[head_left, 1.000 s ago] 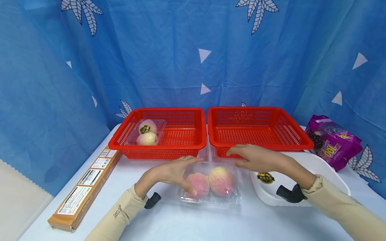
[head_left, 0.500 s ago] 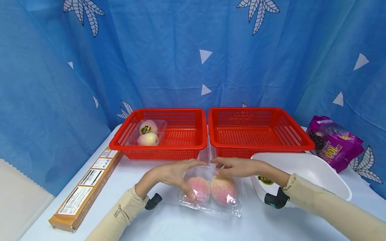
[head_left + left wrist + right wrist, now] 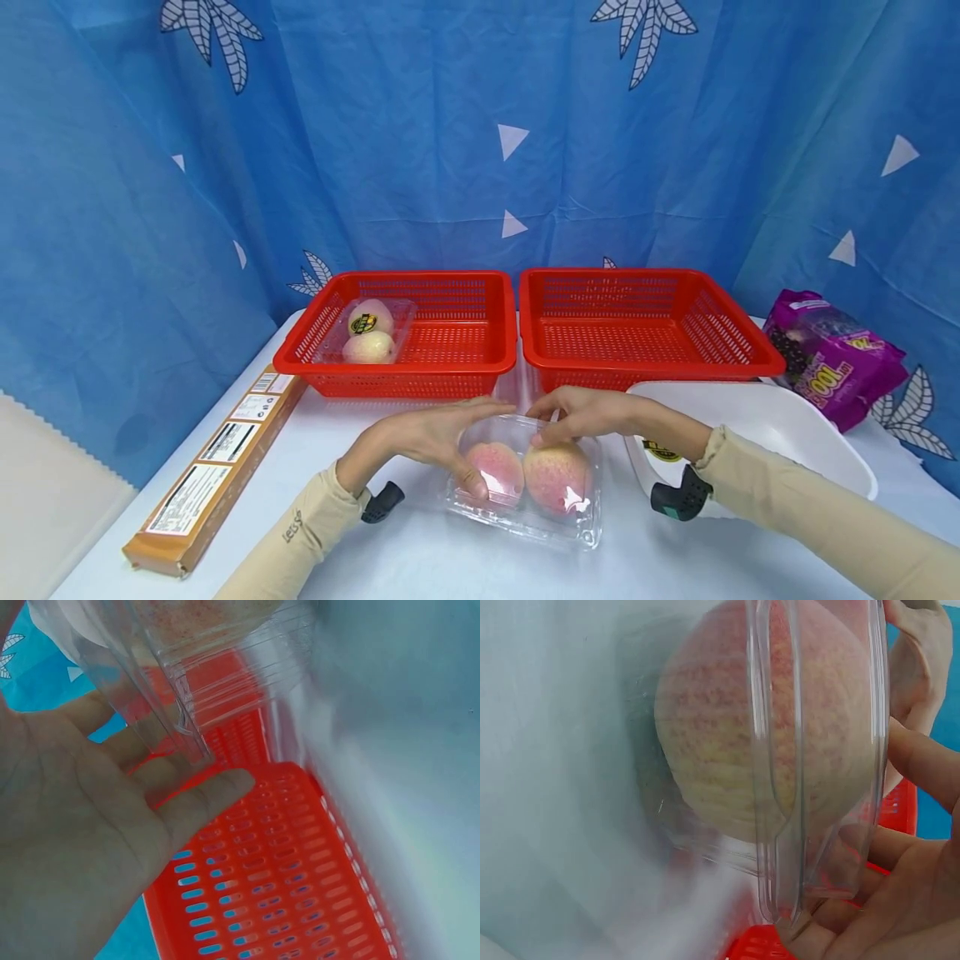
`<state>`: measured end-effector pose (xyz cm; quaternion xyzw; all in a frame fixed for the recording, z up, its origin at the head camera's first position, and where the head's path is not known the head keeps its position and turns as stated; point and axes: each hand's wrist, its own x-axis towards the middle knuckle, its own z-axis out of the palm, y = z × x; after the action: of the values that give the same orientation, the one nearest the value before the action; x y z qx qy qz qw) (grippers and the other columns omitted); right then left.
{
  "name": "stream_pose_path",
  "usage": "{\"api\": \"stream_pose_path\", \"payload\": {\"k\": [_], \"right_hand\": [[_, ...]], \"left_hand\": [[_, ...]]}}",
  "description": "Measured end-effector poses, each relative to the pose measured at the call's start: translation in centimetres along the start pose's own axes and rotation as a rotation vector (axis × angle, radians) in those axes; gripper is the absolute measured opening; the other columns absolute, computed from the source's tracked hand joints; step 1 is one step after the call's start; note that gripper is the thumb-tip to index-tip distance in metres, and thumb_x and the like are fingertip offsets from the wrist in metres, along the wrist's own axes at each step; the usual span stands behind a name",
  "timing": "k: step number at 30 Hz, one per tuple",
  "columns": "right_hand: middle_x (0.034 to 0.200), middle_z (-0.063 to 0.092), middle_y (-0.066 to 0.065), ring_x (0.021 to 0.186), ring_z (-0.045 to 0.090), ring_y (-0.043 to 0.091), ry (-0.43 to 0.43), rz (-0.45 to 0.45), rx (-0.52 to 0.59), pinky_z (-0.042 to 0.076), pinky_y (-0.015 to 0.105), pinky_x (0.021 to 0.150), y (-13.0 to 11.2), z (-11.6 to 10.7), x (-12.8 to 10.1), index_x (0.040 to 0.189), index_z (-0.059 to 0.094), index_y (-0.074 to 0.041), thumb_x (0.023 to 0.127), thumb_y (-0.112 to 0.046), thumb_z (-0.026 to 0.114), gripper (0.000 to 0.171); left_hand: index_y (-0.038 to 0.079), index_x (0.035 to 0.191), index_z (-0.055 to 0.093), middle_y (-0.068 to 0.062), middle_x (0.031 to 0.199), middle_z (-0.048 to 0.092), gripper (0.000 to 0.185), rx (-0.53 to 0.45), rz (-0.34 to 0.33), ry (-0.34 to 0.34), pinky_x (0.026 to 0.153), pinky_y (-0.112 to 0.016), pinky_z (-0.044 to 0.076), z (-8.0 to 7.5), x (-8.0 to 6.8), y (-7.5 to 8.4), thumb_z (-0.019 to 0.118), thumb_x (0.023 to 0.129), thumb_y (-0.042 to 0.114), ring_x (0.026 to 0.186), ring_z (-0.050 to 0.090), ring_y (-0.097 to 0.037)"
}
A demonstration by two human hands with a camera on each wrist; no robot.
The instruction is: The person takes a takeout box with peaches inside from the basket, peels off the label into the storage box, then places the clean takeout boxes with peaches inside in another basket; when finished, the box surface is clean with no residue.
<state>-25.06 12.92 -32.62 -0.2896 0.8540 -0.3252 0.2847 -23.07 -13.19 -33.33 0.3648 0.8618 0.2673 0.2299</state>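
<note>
A clear plastic box [image 3: 525,483] holding two peaches [image 3: 557,475] sits on the white surface [image 3: 420,558] just in front of the two red baskets [image 3: 648,329]. The left hand [image 3: 427,433] holds the box at its left end, thumb curled down against the near side, while the right hand [image 3: 592,414] holds its far edge with fingers bent over the lid. The left basket [image 3: 450,333] holds a similar box of fruit [image 3: 367,329] (pale ones), with a white tub [image 3: 780,425], a purple bag [image 3: 832,354] and a long brown carton [image 3: 213,467] off to the sides.
</note>
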Motion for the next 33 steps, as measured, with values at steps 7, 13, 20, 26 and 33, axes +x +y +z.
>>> {"api": "stream_pose_path", "payload": {"k": [7,13,20,26,33], "right_hand": [[0.093,0.057,0.005,0.083,0.052,0.02,-0.012,0.054,0.037,0.049,0.031,0.065,-0.2,0.1,-0.1,0.117,0.06,-0.003,0.084,-0.028,0.071,0.043],[0.088,0.052,0.007,0.071,0.049,0.018,-0.025,0.084,0.112,0.042,0.026,0.055,0.1,0.6,-0.8,0.108,0.053,-0.002,0.084,-0.028,0.072,0.041],[0.085,0.053,0.007,0.068,0.049,0.018,0.0,0.104,0.192,0.043,0.026,0.053,0.7,1.3,-1.8,0.102,0.05,-0.003,0.081,-0.029,0.074,0.041],[0.079,0.049,0.005,0.066,0.045,0.017,0.012,0.086,0.298,0.038,0.025,0.053,1.2,2.1,-2.6,0.097,0.045,-0.005,0.083,-0.029,0.073,0.039],[0.078,0.048,0.004,0.068,0.046,0.015,0.031,0.063,0.399,0.039,0.024,0.056,1.3,2.8,-3.4,0.095,0.041,-0.007,0.085,-0.028,0.071,0.038]], "left_hand": [[0.025,0.153,0.024,0.002,0.159,0.02,0.106,0.017,-0.004,-0.007,0.113,-0.053,0.025,-0.2,-0.2,0.3,0.085,0.068,0.043,0.145,0.018,-0.02],[0.025,0.153,0.023,0.0,0.159,0.019,0.106,-0.031,-0.014,-0.018,0.114,-0.051,0.022,-0.4,-0.4,0.2,0.085,0.068,0.041,0.145,0.017,-0.02],[0.024,0.153,0.023,0.006,0.157,0.023,0.101,-0.053,-0.003,-0.028,0.114,-0.048,0.024,-0.7,-0.6,-0.2,0.082,0.073,0.04,0.143,0.023,-0.019],[0.025,0.154,0.022,0.007,0.156,0.027,0.093,-0.073,0.032,-0.043,0.109,-0.046,0.034,-0.9,-0.7,-0.4,0.077,0.08,0.037,0.137,0.036,-0.024],[0.028,0.153,0.022,0.006,0.154,0.03,0.089,-0.09,0.056,-0.038,0.108,-0.043,0.036,-1.0,-0.7,-0.3,0.074,0.082,0.034,0.133,0.042,-0.023]]}}
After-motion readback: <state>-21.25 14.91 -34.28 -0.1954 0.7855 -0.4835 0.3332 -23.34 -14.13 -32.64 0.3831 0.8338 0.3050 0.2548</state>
